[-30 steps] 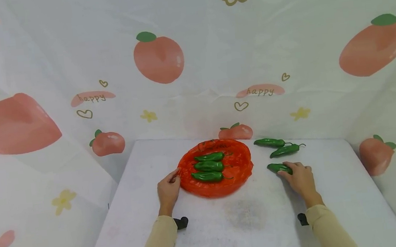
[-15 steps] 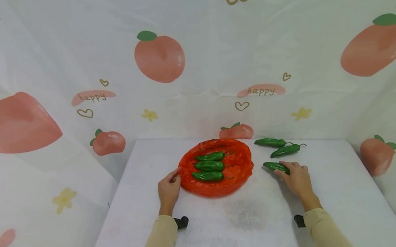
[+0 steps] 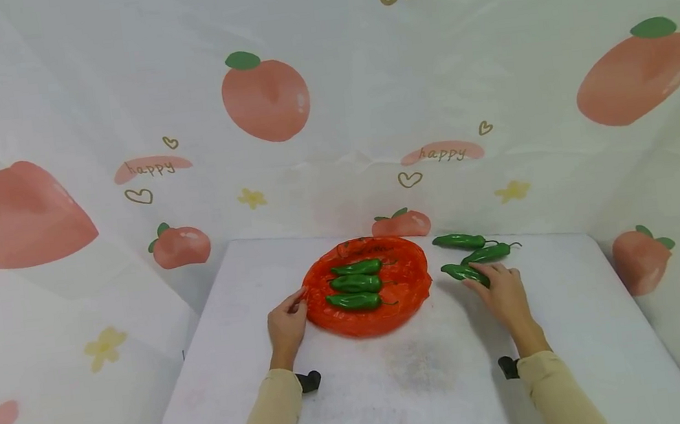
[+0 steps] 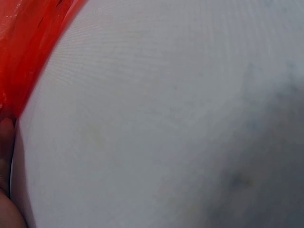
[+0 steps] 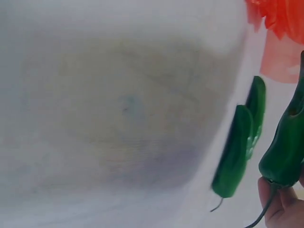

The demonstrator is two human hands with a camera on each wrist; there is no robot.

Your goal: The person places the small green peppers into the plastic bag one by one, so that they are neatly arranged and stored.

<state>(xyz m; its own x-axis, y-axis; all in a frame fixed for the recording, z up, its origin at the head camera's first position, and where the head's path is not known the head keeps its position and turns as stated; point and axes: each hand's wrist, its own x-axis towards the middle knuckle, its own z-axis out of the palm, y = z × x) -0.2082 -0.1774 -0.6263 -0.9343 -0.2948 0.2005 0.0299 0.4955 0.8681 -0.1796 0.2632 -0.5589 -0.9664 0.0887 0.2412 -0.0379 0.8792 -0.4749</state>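
Note:
Three green chili peppers (image 3: 355, 283) lie side by side in a round, opened-out red plastic bag (image 3: 365, 328) at the middle of the table. With thumb and fingers, my left hand (image 3: 286, 328) pinches the bag's left edge; only a sliver of red plastic (image 4: 28, 42) and fingertips show in the left wrist view. My right hand (image 3: 506, 296) grips another green chili pepper (image 3: 463, 272) near its stem end, off the table to the right of the bag. In the right wrist view this pepper (image 5: 285, 149) hangs near the right edge, its stem pointing down.
Two more green chili peppers (image 3: 458, 241) (image 3: 487, 253) lie at the back right of the white table (image 3: 385, 407), near the wall. A patterned white cloth (image 3: 336, 171) surrounds the table at the back and sides.
My right hand has raised the chili pepper and brought it slightly left and away from me. The left hand stays at the bag's edge. The view shifts slightly.

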